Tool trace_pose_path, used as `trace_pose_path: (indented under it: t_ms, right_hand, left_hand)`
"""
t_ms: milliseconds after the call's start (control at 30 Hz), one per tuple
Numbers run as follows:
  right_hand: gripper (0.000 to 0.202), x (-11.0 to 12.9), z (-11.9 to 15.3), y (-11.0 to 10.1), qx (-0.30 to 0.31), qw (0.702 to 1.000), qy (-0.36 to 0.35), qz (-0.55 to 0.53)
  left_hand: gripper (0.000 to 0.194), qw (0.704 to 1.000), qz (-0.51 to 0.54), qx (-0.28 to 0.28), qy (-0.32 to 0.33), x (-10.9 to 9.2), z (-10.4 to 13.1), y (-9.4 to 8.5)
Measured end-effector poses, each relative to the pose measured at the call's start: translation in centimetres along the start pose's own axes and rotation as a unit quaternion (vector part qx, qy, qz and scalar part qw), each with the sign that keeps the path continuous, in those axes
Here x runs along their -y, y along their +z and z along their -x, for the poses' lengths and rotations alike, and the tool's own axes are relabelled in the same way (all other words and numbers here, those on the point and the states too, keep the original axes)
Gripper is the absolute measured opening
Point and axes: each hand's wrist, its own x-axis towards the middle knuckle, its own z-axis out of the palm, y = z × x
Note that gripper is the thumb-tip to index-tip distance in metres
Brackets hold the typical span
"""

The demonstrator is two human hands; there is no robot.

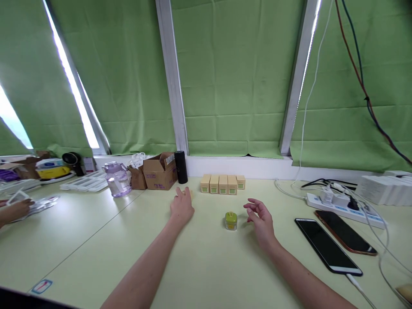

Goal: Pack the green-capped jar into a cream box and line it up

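A small glass jar with a green lid [231, 220] stands on the pale table in front of me. Just right of it my right hand [260, 218] is raised a little, fingers apart and holding nothing. My left hand [182, 207] reaches forward to the left of the jar, its fingers over a small tan object [192, 195] that they mostly hide; whether they grip it does not show. Several small tan boxes [223, 184] stand in a row near the wall, beyond both hands.
A cardboard box [160, 171], a black cylinder [180, 167] and a purple jug [117, 179] stand at the back left. Two phones [328, 246] and a power strip [346, 209] with cables lie right. Another person's hand [16, 211] is at the far left.
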Motion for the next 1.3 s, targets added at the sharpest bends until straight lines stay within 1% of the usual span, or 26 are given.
trace_pose_path:
  t_ms: [67,133,167,233,300,367,467,567,667,733,833,900,967,1000,1067,1133,1200,1300]
  right_hand:
    - [0.039,0.2,0.2,0.1,0.003,1.0,-0.009,0.011]
    - [0.038,0.5,0.4,0.3,0.007,0.999,-0.025,0.026]
    - [0.037,0.6,0.6,0.3,0.011,0.999,-0.036,0.036]
    - [0.033,0.9,1.0,0.5,0.018,0.995,-0.064,0.072]
    - [0.03,1.2,1.4,0.7,0.026,0.988,-0.092,0.12]
    - [0.029,1.6,1.8,1.0,0.033,0.981,-0.109,0.154]
    - [0.029,2.1,2.3,1.4,0.04,0.978,-0.122,0.164]
    - [0.03,2.5,2.7,1.8,0.05,0.976,-0.127,0.169]
    - [0.031,2.6,3.1,2.1,0.058,0.976,-0.119,0.175]
    - [0.031,2.5,3.2,2.2,0.053,0.977,-0.114,0.173]
    - [0.033,2.0,3.3,2.2,0.053,0.98,-0.112,0.158]
    - [0.037,1.7,3.1,2.0,0.063,0.979,-0.123,0.152]
    - [0.041,1.5,2.9,1.7,0.066,0.975,-0.148,0.154]
    - [0.041,1.5,2.8,1.6,0.063,0.971,-0.165,0.16]
    - [0.04,1.5,2.6,1.3,0.054,0.96,-0.205,0.181]
    - [0.04,1.6,2.4,1.0,0.043,0.942,-0.257,0.21]
    - [0.046,1.9,2.1,0.8,0.041,0.914,-0.321,0.246]
    - [0.065,2.3,1.7,0.4,0.059,0.855,-0.416,0.303]
  left_hand:
    - [0.07,1.0,0.001,-0.01,0.012,-0.6,0.3,-0.4]
    - [0.07,0.999,0.009,-0.038,0.036,-1.4,0.9,-0.7]
    - [0.071,0.996,0.021,-0.057,0.058,-1.9,1.3,-0.8]
    - [0.066,0.985,0.06,-0.11,0.117,-3.0,2.3,-0.9]
    - [0.057,0.965,0.111,-0.158,0.178,-4.1,3.5,-0.9]
    - [0.048,0.936,0.169,-0.201,0.234,-5.2,4.8,-0.9]
    - [0.041,0.892,0.241,-0.24,0.299,-6.3,6.4,-0.8]
    - [0.037,0.856,0.29,-0.252,0.346,-7.0,7.4,-0.4]
    - [0.038,0.826,0.293,-0.273,0.398,-7.4,8.0,0.2]
    - [0.041,0.813,0.283,-0.285,0.422,-7.6,8.3,0.4]
    - [0.045,0.796,0.277,-0.297,0.448,-7.8,8.7,0.0]
    - [0.048,0.768,0.295,-0.307,0.478,-7.9,8.9,-0.5]
    - [0.054,0.749,0.328,-0.311,0.484,-7.7,8.9,-1.0]
    - [0.058,0.746,0.343,-0.312,0.478,-7.6,8.9,-1.2]
    - [0.065,0.75,0.366,-0.31,0.456,-7.3,8.7,-1.4]
    - [0.07,0.761,0.378,-0.297,0.436,-6.9,8.4,-1.4]
    - [0.073,0.771,0.38,-0.278,0.428,-6.6,8.0,-1.2]
    - [0.073,0.773,0.384,-0.271,0.425,-6.2,7.5,-0.8]
